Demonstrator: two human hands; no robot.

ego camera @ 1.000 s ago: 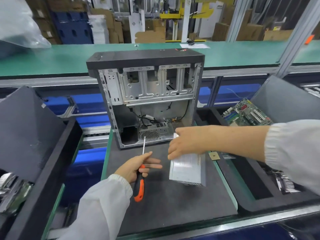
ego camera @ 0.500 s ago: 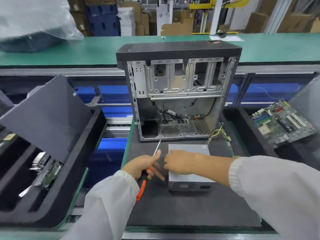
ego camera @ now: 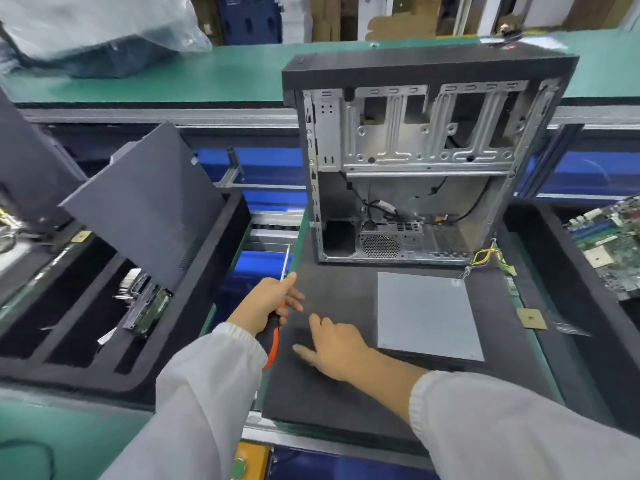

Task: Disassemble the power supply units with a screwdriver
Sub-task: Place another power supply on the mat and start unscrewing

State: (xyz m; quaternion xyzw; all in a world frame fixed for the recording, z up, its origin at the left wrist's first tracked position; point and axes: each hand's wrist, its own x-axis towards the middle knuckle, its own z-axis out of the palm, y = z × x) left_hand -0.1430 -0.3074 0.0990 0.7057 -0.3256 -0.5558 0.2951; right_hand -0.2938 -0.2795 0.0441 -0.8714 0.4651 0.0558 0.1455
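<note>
The power supply (ego camera: pixel 427 315) is lying flat on the dark foam mat (ego camera: pixel 346 403), just in front of the open computer case (ego camera: pixel 415 161). Its broad grey face is pointing up. Its long axis is running from the case toward the person, and its wire bundle (ego camera: pixel 485 258) is trailing from the far right corner, beside the case.

The left hand (ego camera: pixel 268 303) is gripping the screwdriver (ego camera: pixel 277 327), fingers curled round the handle, with the shaft pointing away, left of the case. The right hand (ego camera: pixel 336 344) is hovering over the mat left of the power supply, fingers loosely spread and holding nothing; whether they are touching the mat cannot be told.

Judgement: the unit looks ready for opening. The free hand should be pinning it while the tip is seating squarely in each cover screw. No screws are discernible here.
</note>
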